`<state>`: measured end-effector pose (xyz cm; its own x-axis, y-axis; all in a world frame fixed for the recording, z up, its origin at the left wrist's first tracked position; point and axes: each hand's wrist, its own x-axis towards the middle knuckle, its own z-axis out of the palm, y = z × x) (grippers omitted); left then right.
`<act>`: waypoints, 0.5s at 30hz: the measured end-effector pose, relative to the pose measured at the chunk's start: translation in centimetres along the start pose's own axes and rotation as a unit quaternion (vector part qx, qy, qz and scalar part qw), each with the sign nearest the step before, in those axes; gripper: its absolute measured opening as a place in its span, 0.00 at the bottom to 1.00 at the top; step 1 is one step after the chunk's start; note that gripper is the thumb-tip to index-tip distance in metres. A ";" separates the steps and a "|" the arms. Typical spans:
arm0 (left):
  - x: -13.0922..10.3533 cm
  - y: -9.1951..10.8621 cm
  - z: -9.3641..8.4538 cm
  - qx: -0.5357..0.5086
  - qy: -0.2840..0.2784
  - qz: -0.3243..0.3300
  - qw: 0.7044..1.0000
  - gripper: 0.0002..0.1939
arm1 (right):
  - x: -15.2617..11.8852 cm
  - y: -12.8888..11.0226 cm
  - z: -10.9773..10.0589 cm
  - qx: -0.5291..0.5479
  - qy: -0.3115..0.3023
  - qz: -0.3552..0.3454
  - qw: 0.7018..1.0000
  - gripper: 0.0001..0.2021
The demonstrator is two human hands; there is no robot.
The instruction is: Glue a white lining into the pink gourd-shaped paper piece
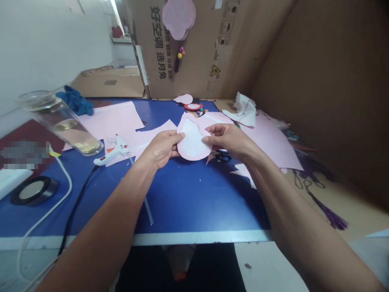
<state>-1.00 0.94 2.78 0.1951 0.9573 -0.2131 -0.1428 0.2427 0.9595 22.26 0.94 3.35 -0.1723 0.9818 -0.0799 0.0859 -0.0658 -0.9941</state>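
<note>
Between my two hands, above the blue table, is a pink gourd-shaped paper cutout (pixel 196 155) with a smaller white piece (pixel 191 140) lying on its face. My left hand (pixel 165 148) pinches its left edge, thumb on the front. On the other edge, my right hand (pixel 226 140) grips with thumb in front and fingers partly behind. Dark-handled scissors (pixel 223 155) lie just beneath my right hand. To the left of my left hand rests a white glue gun (pixel 117 152) with a clear glue stick (pixel 148 209) near it.
Pink paper sheets (pixel 273 142) lie on both sides. A tilted-looking glass jar (pixel 73 129) of liquid and a black tape roll (pixel 35 190) stand at left. Cardboard (pixel 194 69) walls the back and right. A purple tassel (pixel 331 215) lies at right; a white cable (pixel 45 215) crosses the left edge.
</note>
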 end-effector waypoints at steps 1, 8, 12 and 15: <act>-0.1 0.1 -0.1 0.003 -0.015 -0.003 1.000 0.05 | 0.1 0.0 -0.1 -0.004 0.005 -0.001 1.000 0.13; 0.0 0.0 -0.6 0.010 -0.061 -0.007 0.998 0.12 | 0.0 -0.1 -0.1 -0.004 0.017 0.000 1.000 0.13; -0.1 0.0 -0.5 0.015 -0.066 -0.007 0.998 0.11 | -0.2 -0.4 0.0 0.002 0.015 0.000 1.000 0.12; -0.2 0.1 -0.5 0.016 -0.063 -0.009 0.998 0.11 | -0.2 -0.4 0.0 -0.006 0.016 0.000 1.000 0.10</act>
<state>-1.51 0.88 2.80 0.3176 0.9251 -0.2083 -0.1078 0.2534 0.9613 22.25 0.79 3.77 -0.1400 0.9872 -0.0765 0.0984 -0.0630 -0.9932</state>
